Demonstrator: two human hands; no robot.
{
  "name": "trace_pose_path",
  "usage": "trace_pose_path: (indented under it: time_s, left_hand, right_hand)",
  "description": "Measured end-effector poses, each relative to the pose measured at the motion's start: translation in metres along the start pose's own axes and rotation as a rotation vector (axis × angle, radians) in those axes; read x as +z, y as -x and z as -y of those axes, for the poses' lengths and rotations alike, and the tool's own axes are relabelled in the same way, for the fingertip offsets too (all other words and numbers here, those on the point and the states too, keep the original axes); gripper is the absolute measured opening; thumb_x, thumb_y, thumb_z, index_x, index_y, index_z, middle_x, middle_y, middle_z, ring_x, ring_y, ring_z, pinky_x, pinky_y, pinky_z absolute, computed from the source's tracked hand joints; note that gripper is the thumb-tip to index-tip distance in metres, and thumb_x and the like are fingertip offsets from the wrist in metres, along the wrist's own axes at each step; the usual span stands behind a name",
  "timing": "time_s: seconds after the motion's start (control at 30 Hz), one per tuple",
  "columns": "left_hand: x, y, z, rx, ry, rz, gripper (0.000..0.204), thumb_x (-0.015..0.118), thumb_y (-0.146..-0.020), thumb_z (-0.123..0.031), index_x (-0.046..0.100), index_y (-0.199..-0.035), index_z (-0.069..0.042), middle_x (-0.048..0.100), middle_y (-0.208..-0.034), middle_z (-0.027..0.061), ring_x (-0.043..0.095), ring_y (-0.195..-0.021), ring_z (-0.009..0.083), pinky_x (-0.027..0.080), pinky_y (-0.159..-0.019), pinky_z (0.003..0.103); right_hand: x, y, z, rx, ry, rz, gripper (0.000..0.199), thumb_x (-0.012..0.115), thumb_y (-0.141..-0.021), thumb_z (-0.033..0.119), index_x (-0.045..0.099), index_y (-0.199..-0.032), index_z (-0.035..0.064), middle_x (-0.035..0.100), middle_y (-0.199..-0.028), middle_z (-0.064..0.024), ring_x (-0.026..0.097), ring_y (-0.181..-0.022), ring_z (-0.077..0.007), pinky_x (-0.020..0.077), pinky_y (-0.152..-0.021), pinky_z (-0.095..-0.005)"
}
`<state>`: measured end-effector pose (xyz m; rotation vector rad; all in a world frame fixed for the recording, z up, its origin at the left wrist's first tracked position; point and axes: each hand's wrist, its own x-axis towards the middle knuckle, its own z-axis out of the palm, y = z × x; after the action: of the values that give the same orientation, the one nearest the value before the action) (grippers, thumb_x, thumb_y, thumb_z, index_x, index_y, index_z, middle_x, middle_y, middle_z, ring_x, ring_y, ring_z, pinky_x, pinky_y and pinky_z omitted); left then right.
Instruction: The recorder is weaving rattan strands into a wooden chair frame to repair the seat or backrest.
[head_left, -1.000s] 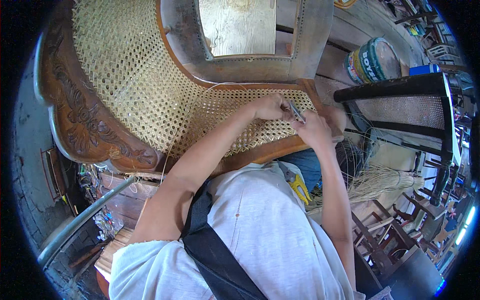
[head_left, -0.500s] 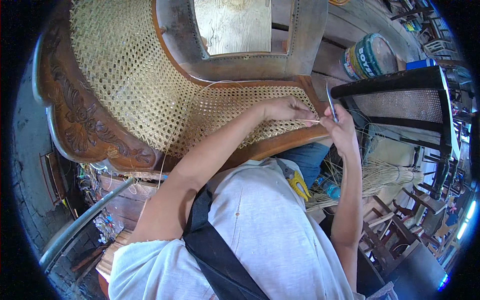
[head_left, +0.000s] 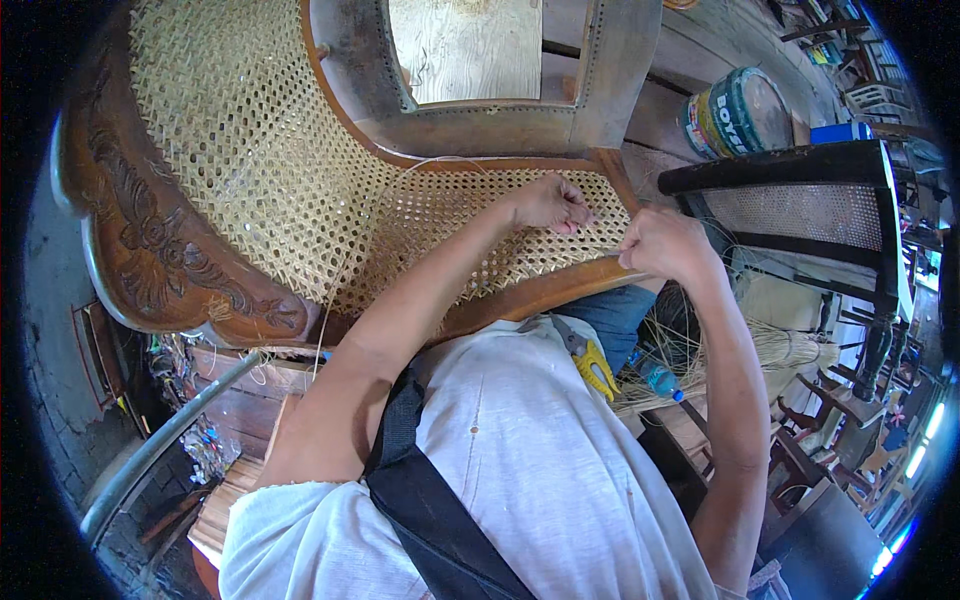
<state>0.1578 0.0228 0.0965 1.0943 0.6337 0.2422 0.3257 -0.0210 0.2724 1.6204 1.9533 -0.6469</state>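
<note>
Woven cane (head_left: 255,165) fills a curved seat frame of brown wood (head_left: 535,290), with carving (head_left: 150,240) along its left end. Over the narrow right part of the weave, my left hand (head_left: 552,204) is closed, fingers curled with their tips together. Beside the frame's right corner, my right hand (head_left: 665,242) is closed too, its knuckles up and its fingertips near the rail. What either hand holds is hidden or too thin to make out. A loose cane strand (head_left: 322,335) runs across the weave and hangs over the near edge.
Yellow-handled pruning shears (head_left: 592,368) lie against my shirt, near a plastic bottle (head_left: 658,378). Loose cane bundles (head_left: 785,350) lie to the right. A dark chair (head_left: 775,175) and a paint bucket (head_left: 740,112) stand beyond. A metal tube (head_left: 170,450) is at left.
My hands, together on a thin strand before, have drawn apart. The left moved left and slightly away; the right turned knuckles up. The metal blade in my right hand no longer shows.
</note>
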Motion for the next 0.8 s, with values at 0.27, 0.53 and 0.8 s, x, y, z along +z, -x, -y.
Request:
trace_pose_path:
  time_s: [0.27,0.53,0.8]
  left_hand:
    - [0.001,0.001,-0.012,-0.028,-0.005,-0.015,0.021,0.067,-0.087,-0.017,0.067,-0.093,0.003,0.066,-0.079,0.0071,0.064,-0.073,0.0123,0.055,-0.065,0.026]
    - [0.004,-0.024,-0.003,0.105,-0.434,0.187,0.011,0.062,-0.087,-0.005,0.068,-0.094,0.002,0.068,-0.084,0.0065,0.063,-0.078,0.0115,0.053,-0.068,0.027]
    - [0.007,0.004,0.006,0.243,-0.233,-0.057,0.014,0.067,-0.086,-0.008,0.07,-0.098,-0.004,0.07,-0.09,0.0066,0.063,-0.081,0.0127,0.052,-0.075,0.028]
  right_hand:
    - [0.042,0.003,0.004,0.012,-0.134,-0.243,0.015,0.062,-0.075,0.021,0.072,-0.077,0.0102,0.069,-0.084,-0.0174,0.067,-0.089,-0.0323,0.0514,-0.082,-0.0413]
    - [0.027,0.01,0.009,0.079,-0.185,-0.119,0.014,0.066,-0.075,0.023,0.072,-0.081,0.0109,0.069,-0.089,-0.0155,0.066,-0.091,-0.0318,0.0501,-0.082,-0.0419]
    - [0.014,0.029,-0.005,0.101,-0.222,0.002,0.021,0.068,-0.077,0.027,0.07,-0.086,0.0082,0.069,-0.093,-0.0172,0.065,-0.094,-0.0337,0.0496,-0.083,-0.0437]
